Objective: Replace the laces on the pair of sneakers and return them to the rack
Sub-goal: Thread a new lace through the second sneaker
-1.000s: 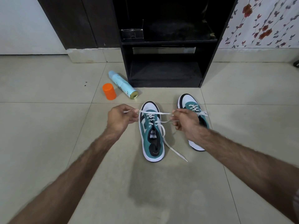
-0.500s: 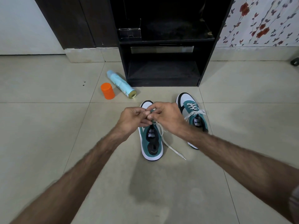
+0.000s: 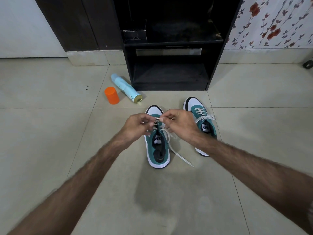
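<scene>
Two green-and-white sneakers stand on the tiled floor, toes toward the rack. Over the left sneaker (image 3: pixel 158 150) my left hand (image 3: pixel 135 125) and my right hand (image 3: pixel 179 123) meet, both pinching the white lace (image 3: pixel 177 152) near its tip above the upper eyelets. One loose end of that lace trails over the floor to the right of the shoe. The right sneaker (image 3: pixel 202 122) is laced and tied with a bow, partly hidden behind my right wrist.
A black shoe rack (image 3: pixel 169 68) with open shelves stands straight ahead against the wall. Left of it on the floor a light-blue spray can (image 3: pixel 125 89) lies on its side beside an upright orange cap (image 3: pixel 111 95).
My hands, first spread wide pulling the lace taut, came together over the left sneaker's eyelets. They now sit slightly apart, pinching the lace tip between them.
</scene>
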